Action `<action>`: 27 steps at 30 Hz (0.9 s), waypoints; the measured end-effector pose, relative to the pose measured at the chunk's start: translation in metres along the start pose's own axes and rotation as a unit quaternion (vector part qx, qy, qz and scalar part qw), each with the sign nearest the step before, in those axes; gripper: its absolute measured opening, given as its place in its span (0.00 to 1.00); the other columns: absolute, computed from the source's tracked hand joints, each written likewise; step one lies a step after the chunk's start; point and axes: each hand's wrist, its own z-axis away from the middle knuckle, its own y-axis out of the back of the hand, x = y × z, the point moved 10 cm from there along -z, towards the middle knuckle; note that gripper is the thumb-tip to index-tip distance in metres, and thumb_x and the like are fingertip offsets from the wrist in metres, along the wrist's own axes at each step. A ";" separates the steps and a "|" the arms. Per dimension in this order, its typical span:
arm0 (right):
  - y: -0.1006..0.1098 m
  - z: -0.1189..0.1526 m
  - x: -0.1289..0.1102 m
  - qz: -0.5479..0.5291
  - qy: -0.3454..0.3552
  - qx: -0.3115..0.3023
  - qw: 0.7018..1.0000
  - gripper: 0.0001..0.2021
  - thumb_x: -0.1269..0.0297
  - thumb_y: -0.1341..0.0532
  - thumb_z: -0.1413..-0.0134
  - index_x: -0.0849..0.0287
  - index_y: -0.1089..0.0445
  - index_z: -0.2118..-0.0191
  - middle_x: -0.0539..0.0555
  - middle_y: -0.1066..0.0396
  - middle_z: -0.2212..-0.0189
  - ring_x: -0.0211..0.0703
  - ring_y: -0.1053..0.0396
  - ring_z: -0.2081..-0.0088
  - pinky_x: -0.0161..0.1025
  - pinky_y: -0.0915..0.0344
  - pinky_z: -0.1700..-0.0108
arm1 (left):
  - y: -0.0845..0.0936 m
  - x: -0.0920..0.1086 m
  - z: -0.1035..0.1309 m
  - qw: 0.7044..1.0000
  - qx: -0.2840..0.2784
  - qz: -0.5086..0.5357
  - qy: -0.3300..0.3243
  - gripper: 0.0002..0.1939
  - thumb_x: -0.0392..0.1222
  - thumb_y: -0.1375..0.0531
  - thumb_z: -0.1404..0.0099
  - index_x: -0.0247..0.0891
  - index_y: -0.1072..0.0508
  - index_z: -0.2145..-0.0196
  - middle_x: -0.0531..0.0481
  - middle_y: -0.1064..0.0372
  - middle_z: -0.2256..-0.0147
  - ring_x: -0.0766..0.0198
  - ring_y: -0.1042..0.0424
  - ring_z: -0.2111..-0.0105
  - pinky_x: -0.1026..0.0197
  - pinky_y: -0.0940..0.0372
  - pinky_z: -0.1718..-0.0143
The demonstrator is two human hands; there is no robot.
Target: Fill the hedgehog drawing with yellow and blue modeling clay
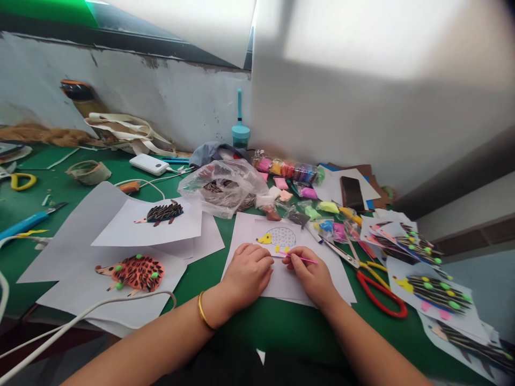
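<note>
A small sheet with a hedgehog picture (281, 237) lies on larger white paper (330, 271) in front of me. Its face and feet are yellow, and its body is outlined in blue with short marks. My left hand (247, 271) lies palm down at the sheet's lower left, fingers resting on the paper. A thin pink stick tool (308, 259) is pinched in my right hand (308, 273); its tip is by the yellow feet.
Clay packets (308, 193) and a plastic bag of striped seeds (225, 187) lie behind the paper. Red-handled scissors (380, 294) are at right, beside finished hedgehog pictures (434, 295). More hedgehog pictures (140, 273) and a white cable (92, 308) lie left.
</note>
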 end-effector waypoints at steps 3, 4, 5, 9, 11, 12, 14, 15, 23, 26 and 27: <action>-0.001 -0.001 0.001 -0.002 0.000 -0.001 1.000 0.14 0.51 0.45 0.37 0.55 0.32 0.60 0.54 0.22 0.65 0.44 0.27 0.66 0.40 0.32 0.61 | -0.002 0.000 0.000 1.000 0.001 -0.005 0.003 0.11 0.39 0.43 0.34 0.41 0.28 0.54 0.47 0.28 0.53 0.55 0.33 0.51 0.47 0.44 0.43; -0.002 -0.001 0.001 0.000 0.001 -0.001 1.000 0.14 0.51 0.45 0.37 0.55 0.32 0.60 0.54 0.23 0.64 0.44 0.27 0.66 0.41 0.32 0.61 | -0.003 -0.001 0.000 1.000 0.001 -0.007 0.006 0.12 0.39 0.42 0.35 0.41 0.29 0.53 0.47 0.29 0.53 0.55 0.33 0.50 0.47 0.45 0.42; -0.002 -0.001 0.001 0.003 0.001 -0.002 1.000 0.14 0.51 0.46 0.37 0.55 0.32 0.59 0.54 0.23 0.64 0.44 0.26 0.66 0.41 0.32 0.60 | -0.004 -0.001 0.000 1.000 0.001 -0.008 0.009 0.12 0.39 0.42 0.35 0.41 0.29 0.53 0.46 0.29 0.52 0.54 0.33 0.49 0.46 0.45 0.42; -0.004 -0.001 0.001 0.024 0.013 -0.007 1.000 0.14 0.51 0.46 0.36 0.55 0.32 0.59 0.53 0.23 0.65 0.44 0.26 0.65 0.41 0.32 0.60 | -0.007 -0.002 0.000 1.000 -0.006 -0.010 0.016 0.15 0.39 0.42 0.35 0.41 0.30 0.50 0.45 0.29 0.51 0.53 0.33 0.48 0.46 0.45 0.42; -0.005 -0.001 0.000 0.031 0.023 -0.010 0.999 0.14 0.51 0.47 0.36 0.55 0.32 0.59 0.53 0.23 0.65 0.44 0.26 0.66 0.41 0.31 0.60 | -0.007 -0.002 -0.001 1.000 -0.009 -0.013 0.017 0.16 0.40 0.42 0.35 0.41 0.30 0.50 0.45 0.29 0.51 0.53 0.33 0.48 0.45 0.45 0.42; -0.005 -0.001 0.000 0.032 0.027 -0.010 0.999 0.14 0.51 0.47 0.36 0.55 0.32 0.59 0.53 0.23 0.65 0.44 0.26 0.66 0.41 0.31 0.60 | -0.008 -0.001 -0.001 1.000 -0.011 -0.015 0.017 0.16 0.40 0.42 0.35 0.41 0.30 0.50 0.45 0.29 0.51 0.53 0.33 0.48 0.45 0.45 0.42; -0.004 0.000 -0.001 0.032 0.033 -0.008 0.999 0.14 0.51 0.47 0.35 0.55 0.32 0.58 0.53 0.23 0.65 0.43 0.26 0.66 0.40 0.31 0.61 | -0.009 -0.001 0.000 1.000 -0.014 -0.020 0.015 0.15 0.40 0.42 0.35 0.41 0.30 0.50 0.45 0.30 0.50 0.53 0.34 0.48 0.45 0.46 0.41; -0.004 0.000 -0.002 0.031 0.036 -0.005 0.999 0.14 0.51 0.47 0.35 0.55 0.32 0.57 0.53 0.23 0.66 0.43 0.26 0.67 0.40 0.31 0.61 | -0.009 -0.001 0.000 1.000 -0.015 -0.021 0.014 0.15 0.40 0.42 0.35 0.41 0.30 0.50 0.46 0.30 0.50 0.53 0.34 0.48 0.45 0.46 0.41; 0.000 -0.006 -0.002 -0.035 -0.002 0.001 0.999 0.17 0.49 0.45 0.38 0.57 0.30 0.56 0.53 0.24 0.70 0.42 0.27 0.70 0.40 0.30 0.64 | -0.009 -0.001 -0.001 1.000 -0.017 -0.019 0.012 0.13 0.40 0.41 0.35 0.41 0.29 0.53 0.46 0.29 0.51 0.53 0.33 0.48 0.45 0.47 0.40; -0.001 -0.013 0.000 -0.069 -0.026 -0.022 0.997 0.18 0.49 0.43 0.41 0.59 0.30 0.59 0.54 0.24 0.71 0.43 0.27 0.71 0.41 0.29 0.64 | -0.010 -0.001 -0.001 1.000 -0.021 -0.020 0.011 0.13 0.40 0.42 0.35 0.41 0.29 0.52 0.45 0.29 0.51 0.53 0.33 0.48 0.44 0.47 0.40; -0.001 -0.015 0.001 -0.073 -0.034 -0.034 0.996 0.17 0.49 0.42 0.42 0.59 0.30 0.59 0.55 0.24 0.71 0.43 0.27 0.71 0.41 0.30 0.64 | -0.010 -0.001 -0.001 0.999 -0.023 -0.021 0.011 0.13 0.40 0.42 0.34 0.41 0.29 0.52 0.46 0.29 0.51 0.53 0.33 0.48 0.44 0.47 0.40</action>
